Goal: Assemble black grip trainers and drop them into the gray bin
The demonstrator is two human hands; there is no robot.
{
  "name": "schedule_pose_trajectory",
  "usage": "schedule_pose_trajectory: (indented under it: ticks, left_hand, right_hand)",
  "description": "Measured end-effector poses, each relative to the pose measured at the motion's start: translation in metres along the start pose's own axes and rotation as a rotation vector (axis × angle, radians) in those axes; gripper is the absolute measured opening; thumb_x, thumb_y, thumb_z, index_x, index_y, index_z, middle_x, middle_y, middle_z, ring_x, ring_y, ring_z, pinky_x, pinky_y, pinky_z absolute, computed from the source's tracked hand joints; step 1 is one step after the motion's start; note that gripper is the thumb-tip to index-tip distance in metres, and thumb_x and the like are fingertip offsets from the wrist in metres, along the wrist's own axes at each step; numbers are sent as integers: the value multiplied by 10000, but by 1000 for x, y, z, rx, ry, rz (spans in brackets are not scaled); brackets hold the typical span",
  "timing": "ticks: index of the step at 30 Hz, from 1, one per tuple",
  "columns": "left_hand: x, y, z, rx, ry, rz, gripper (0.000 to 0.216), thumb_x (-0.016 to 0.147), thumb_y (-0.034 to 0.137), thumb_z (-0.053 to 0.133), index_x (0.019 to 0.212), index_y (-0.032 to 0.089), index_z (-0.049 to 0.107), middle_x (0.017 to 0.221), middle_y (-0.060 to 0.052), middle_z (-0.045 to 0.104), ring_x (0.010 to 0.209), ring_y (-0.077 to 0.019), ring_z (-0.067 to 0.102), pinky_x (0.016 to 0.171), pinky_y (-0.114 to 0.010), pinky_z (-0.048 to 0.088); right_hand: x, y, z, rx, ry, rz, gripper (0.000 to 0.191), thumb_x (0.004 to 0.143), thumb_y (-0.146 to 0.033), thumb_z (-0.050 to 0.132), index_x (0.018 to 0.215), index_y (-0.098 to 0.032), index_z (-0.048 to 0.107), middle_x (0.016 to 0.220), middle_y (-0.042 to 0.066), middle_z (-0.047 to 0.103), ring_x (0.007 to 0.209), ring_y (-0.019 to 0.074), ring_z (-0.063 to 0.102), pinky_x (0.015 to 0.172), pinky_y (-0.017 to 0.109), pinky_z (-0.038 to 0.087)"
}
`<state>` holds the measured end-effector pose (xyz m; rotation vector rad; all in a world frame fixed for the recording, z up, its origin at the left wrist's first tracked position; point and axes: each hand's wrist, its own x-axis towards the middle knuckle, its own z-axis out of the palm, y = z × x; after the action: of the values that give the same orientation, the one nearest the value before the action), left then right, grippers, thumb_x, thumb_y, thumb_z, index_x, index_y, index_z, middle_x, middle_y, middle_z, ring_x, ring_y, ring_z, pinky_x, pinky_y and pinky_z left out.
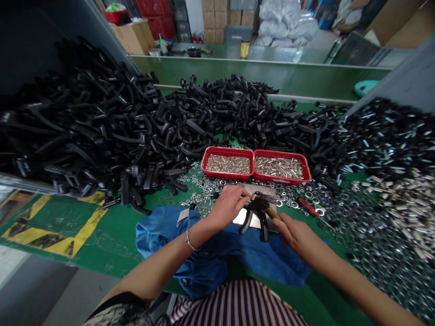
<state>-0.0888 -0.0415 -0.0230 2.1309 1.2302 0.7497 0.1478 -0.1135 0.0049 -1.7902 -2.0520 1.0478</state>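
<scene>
My left hand (228, 204) rests on a small metal plate (253, 216) with its fingers curled onto a black plastic handle piece (255, 213) that lies on the plate. My right hand (295, 232) is closed round a wooden-handled tool (272, 213) whose tip meets that black piece. Both hands work over a blue cloth (190, 244) spread at the table's near edge. Two red trays stand just beyond: the left red tray (227, 163) holds small metal rings, the right red tray (282, 167) holds small metal pins.
A huge heap of black plastic handles (112, 122) covers the green table from left to centre. Loose metal rings (200, 190) lie around the trays. Piles of shiny metal parts (390, 203) fill the right side. A red-handled tool (307, 207) lies right of the plate. Yellow-black tape (50, 235) marks the left corner.
</scene>
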Motion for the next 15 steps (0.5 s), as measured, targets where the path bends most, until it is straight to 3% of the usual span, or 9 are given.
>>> schedule_pose_trajectory:
  ticks: [4, 7, 11, 15]
  left_hand:
    - [0, -11, -6, -33, 51, -81, 103, 964, 256, 550, 937, 195, 629, 960, -21, 689, 954, -191, 608, 912, -354, 419]
    - [6, -10, -5, -35, 42, -96, 118, 959, 257, 553, 929, 191, 646, 969, -24, 699, 962, -192, 616, 914, -344, 425]
    - [22, -1, 5, 21, -84, -41, 133, 949, 240, 563, 903, 182, 673, 964, -30, 717, 961, -202, 626, 912, -347, 416]
    - [36, 0, 20, 90, -115, -27, 154, 947, 227, 555, 877, 170, 679, 936, -38, 717, 939, -205, 632, 888, -338, 418]
  right_hand:
    - [0, 5, 3, -3, 70, 23, 358, 983, -540, 292, 863, -277, 503, 697, 54, 649, 622, 241, 630, 602, 339, 437]
    - [-2, 12, 3, -25, -23, 92, 339, 963, -547, 368, 852, -254, 498, 669, 42, 629, 619, 236, 626, 590, 326, 431]
    - [-8, 18, 0, 321, -112, 208, 428, 978, -602, 330, 800, -239, 471, 585, -18, 554, 448, 144, 505, 438, 257, 392]
    - [-17, 19, 4, 677, -2, 259, 399, 969, -616, 373, 1000, -240, 501, 600, -58, 547, 328, 93, 375, 308, 218, 302]
